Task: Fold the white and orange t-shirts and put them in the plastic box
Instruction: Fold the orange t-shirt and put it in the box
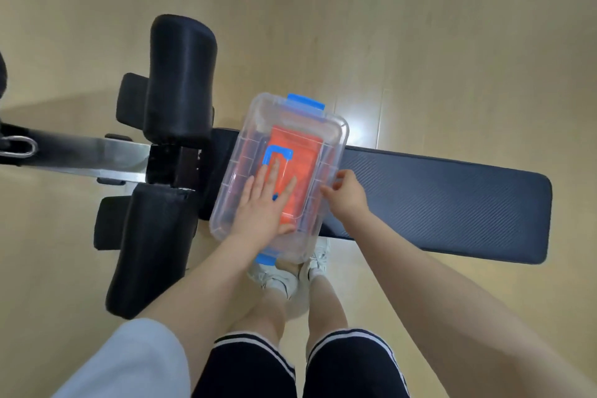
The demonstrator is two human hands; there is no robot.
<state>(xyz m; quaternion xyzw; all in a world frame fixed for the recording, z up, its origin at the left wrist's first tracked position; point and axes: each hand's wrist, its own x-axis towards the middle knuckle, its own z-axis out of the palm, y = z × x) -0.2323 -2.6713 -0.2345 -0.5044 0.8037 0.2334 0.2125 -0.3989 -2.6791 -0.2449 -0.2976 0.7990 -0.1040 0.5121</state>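
A clear plastic box (pixel 336 129) with blue latches and a blue lid handle lies on the dark bench pad (pixel 436 200). Its transparent lid is on. Through the lid I see the folded orange t-shirt (pixel 300 152) inside. The white t-shirt is not visible. My left hand (pixel 263 203) lies flat on the lid with its fingers spread, covering part of the handle. My right hand (pixel 347 192) pinches the right rim of the box between fingers and thumb.
The bench has black foam rollers (pixel 179 81) and a metal frame (pixel 106 155) to the left of the box. My legs and white shoes (pixel 284 278) stand on the wooden floor just below the box's near end.
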